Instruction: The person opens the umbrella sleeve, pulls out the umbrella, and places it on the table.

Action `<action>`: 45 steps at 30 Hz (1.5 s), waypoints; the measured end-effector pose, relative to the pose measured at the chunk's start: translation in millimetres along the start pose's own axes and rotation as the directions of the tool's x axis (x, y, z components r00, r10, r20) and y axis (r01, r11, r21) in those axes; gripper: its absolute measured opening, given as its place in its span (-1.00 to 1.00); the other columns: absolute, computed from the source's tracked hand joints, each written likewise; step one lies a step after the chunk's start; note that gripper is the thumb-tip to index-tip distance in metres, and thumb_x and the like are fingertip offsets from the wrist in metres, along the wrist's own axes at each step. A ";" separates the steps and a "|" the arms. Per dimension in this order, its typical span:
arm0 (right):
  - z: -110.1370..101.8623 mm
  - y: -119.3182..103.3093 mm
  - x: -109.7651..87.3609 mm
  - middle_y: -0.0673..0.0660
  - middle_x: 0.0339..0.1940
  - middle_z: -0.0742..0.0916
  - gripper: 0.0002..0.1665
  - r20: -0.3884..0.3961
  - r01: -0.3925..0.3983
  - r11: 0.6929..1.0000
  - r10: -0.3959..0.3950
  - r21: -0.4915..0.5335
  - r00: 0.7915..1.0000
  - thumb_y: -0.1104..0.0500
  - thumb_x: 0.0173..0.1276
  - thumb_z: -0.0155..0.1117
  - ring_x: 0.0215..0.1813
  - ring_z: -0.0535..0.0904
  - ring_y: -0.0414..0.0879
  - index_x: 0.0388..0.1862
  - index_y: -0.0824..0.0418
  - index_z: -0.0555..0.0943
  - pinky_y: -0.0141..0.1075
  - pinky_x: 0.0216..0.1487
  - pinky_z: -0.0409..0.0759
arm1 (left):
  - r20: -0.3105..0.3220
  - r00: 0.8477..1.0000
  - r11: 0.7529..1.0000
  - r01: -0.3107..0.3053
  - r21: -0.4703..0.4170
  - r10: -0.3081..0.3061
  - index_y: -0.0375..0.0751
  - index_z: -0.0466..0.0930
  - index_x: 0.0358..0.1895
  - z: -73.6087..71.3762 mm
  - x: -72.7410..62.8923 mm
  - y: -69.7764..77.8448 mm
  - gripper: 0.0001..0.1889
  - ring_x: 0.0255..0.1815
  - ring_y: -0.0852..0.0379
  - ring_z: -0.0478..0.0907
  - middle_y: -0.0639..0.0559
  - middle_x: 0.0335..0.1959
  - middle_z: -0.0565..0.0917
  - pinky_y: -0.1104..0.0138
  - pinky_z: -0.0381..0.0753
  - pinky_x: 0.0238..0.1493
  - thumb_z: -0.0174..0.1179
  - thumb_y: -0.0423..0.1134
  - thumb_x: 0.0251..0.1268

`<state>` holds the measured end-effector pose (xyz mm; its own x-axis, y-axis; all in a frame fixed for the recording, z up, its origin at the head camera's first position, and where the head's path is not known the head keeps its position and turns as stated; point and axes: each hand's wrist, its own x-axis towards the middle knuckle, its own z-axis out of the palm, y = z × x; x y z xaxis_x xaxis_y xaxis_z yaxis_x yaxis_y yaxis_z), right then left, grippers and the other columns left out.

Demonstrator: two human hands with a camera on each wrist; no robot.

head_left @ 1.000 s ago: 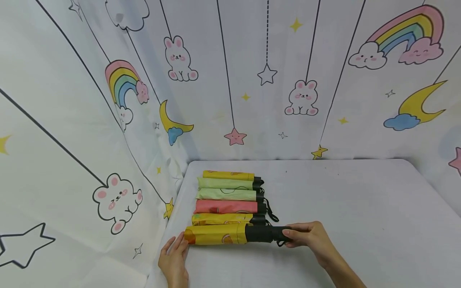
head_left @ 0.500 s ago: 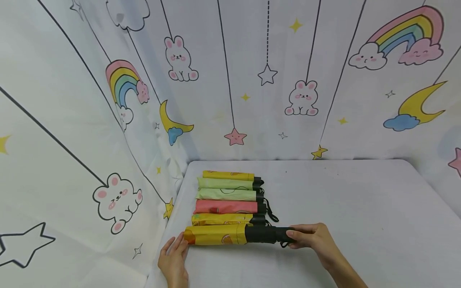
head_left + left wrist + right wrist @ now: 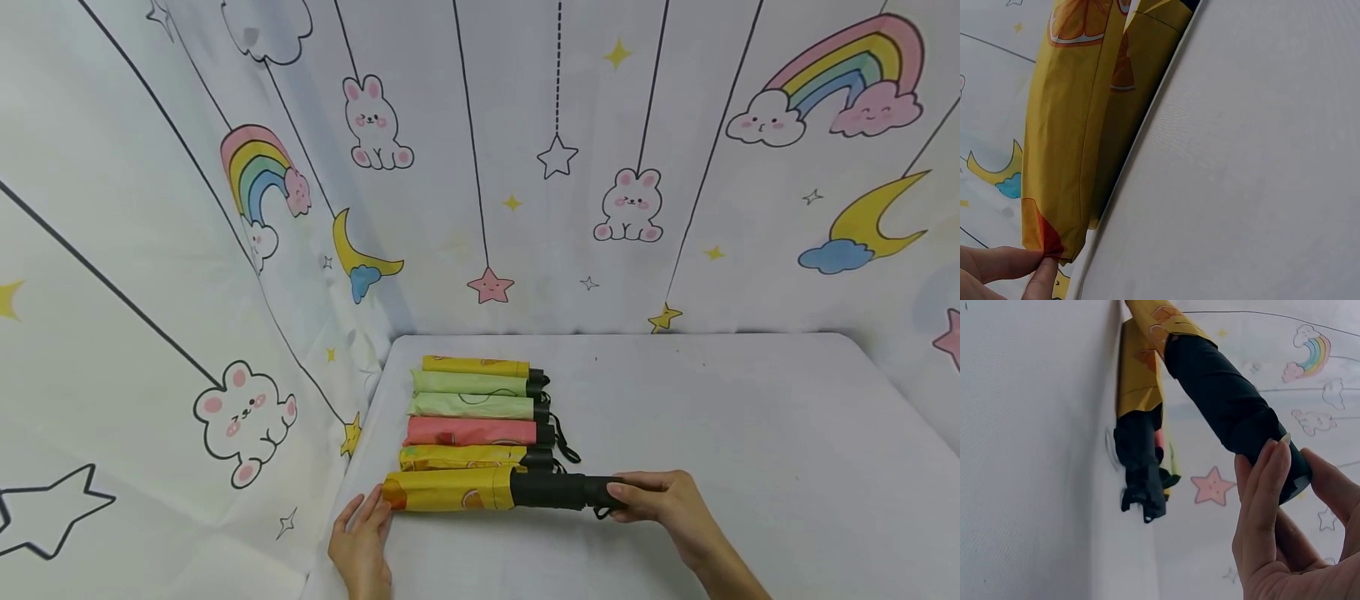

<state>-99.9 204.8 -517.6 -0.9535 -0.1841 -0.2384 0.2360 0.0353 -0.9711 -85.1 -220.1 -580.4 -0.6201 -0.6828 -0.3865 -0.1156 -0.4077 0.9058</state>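
Note:
A folded umbrella in a yellow sleeve (image 3: pixel 448 489) with orange-slice prints lies across the near side of the row in the head view. Its black body (image 3: pixel 547 490) sticks out of the sleeve's right end. My right hand (image 3: pixel 663 497) grips the umbrella's black handle end between thumb and fingers, also seen around the handle (image 3: pixel 1291 469) in the right wrist view. At the other end, my left hand (image 3: pixel 360 537) pinches the closed orange-red tip of the sleeve (image 3: pixel 1054 234). A small black strap loop (image 3: pixel 602 512) hangs beneath the handle.
Behind lie several sleeved folded umbrellas in a row: yellow (image 3: pixel 465 456), pink (image 3: pixel 468 431), two pale green (image 3: pixel 468 405) and another yellow (image 3: pixel 472 365), handles pointing right. They rest on a white table (image 3: pixel 735 433) before a printed white curtain (image 3: pixel 450 208).
My right hand has drawn the handle rightward, so more of the black umbrella shows outside the sleeve. The left hand and the sleeve stay in place.

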 end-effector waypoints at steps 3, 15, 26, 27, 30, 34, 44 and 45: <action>-2.5 0.0 -1.5 0.33 -0.08 0.80 -0.51 0.007 0.007 1.000 -0.007 -0.003 1.000 0.18 0.37 0.49 -0.26 0.82 0.10 0.09 0.56 0.69 -0.13 -0.05 0.79 | -0.003 1.000 1.000 -0.005 -0.003 0.004 -0.43 0.26 0.44 0.1 -0.6 -0.1 -0.31 -0.13 0.34 0.75 -0.11 0.06 0.77 0.38 0.76 -0.08 0.38 -0.55 0.30; -15.3 -0.2 -6.8 0.30 -0.13 0.82 -0.57 0.027 0.057 0.998 -0.057 0.018 0.998 0.27 0.43 0.41 -0.24 0.81 0.04 0.10 0.61 0.66 -0.11 -0.04 0.79 | -0.017 1.000 1.000 -0.010 -0.029 0.010 -0.44 0.27 0.42 0.2 -1.4 0.3 -0.33 -0.14 0.32 0.76 -0.11 0.01 0.79 0.36 0.76 -0.08 0.37 -0.57 0.29; -23.2 -0.4 -9.0 0.28 -0.11 0.82 -0.61 -0.016 0.000 1.000 0.001 0.019 1.000 0.22 0.40 0.45 -0.22 0.81 0.08 0.06 0.51 0.73 -0.10 -0.02 0.79 | 0.017 1.000 1.000 -0.009 -0.030 0.010 -0.43 0.26 0.44 -1.3 -3.9 2.1 -0.34 -0.09 0.32 0.75 -0.06 0.03 0.78 0.37 0.75 -0.03 0.35 -0.55 0.33; -24.3 -0.1 -9.6 0.28 -0.10 0.82 -0.61 -0.012 0.003 1.000 -0.003 0.015 1.000 0.23 0.41 0.44 -0.22 0.81 0.08 0.07 0.51 0.72 -0.10 -0.02 0.79 | 0.019 1.000 0.999 -0.009 -0.032 0.010 -0.43 0.25 0.44 -1.5 -3.9 2.3 -0.33 -0.08 0.32 0.75 -0.06 0.04 0.78 0.37 0.74 -0.02 0.34 -0.55 0.33; -27.9 1.0 -10.8 0.28 -0.09 0.82 -0.60 -0.012 0.009 1.000 -0.009 0.019 1.000 0.24 0.43 0.42 -0.23 0.81 0.05 0.08 0.54 0.70 -0.11 -0.01 0.79 | 0.019 1.000 1.000 -0.007 -0.029 0.008 -0.42 0.24 0.45 -1.5 -4.4 3.5 -0.33 -0.07 0.32 0.75 -0.10 0.09 0.76 0.37 0.74 0.00 0.34 -0.54 0.34; -33.3 2.4 -12.8 0.27 -0.07 0.81 -0.60 -0.002 0.017 0.999 -0.017 0.027 1.000 0.26 0.46 0.38 -0.23 0.81 0.01 0.12 0.57 0.67 -0.13 -0.01 0.78 | 0.011 1.000 1.000 0.000 -0.017 0.001 -0.42 0.24 0.47 -1.0 -4.6 4.2 -0.33 -0.07 0.33 0.74 -0.15 0.15 0.73 0.37 0.73 0.02 0.33 -0.53 0.36; -45.3 6.4 -19.2 0.21 -0.06 0.81 -0.68 0.000 0.006 1.000 -0.006 0.028 1.000 0.27 0.48 0.36 -0.20 0.81 0.00 0.08 0.48 0.73 -0.15 0.00 0.78 | -0.006 1.000 1.000 0.001 -0.027 -0.001 -0.41 0.24 0.44 -1.6 -4.2 3.3 -0.34 -0.09 0.32 0.75 -0.06 0.05 0.78 0.36 0.74 0.00 0.34 -0.53 0.35; -47.1 7.4 -20.0 0.20 -0.06 0.81 -0.69 -0.002 0.001 1.000 0.000 0.031 1.000 0.27 0.48 0.36 -0.20 0.81 -0.01 0.08 0.46 0.74 -0.15 0.00 0.78 | -0.009 1.000 1.000 0.003 -0.028 -0.003 -0.41 0.25 0.44 -1.8 -4.1 3.0 -0.34 -0.09 0.32 0.75 -0.06 0.05 0.78 0.37 0.74 0.00 0.34 -0.53 0.35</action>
<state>-87.9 255.0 -520.5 -0.9540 -0.1821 -0.2380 0.2411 0.0052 -0.9705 -81.4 -219.6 -576.4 -0.6123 -0.6870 -0.3912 -0.0959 -0.4266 0.8994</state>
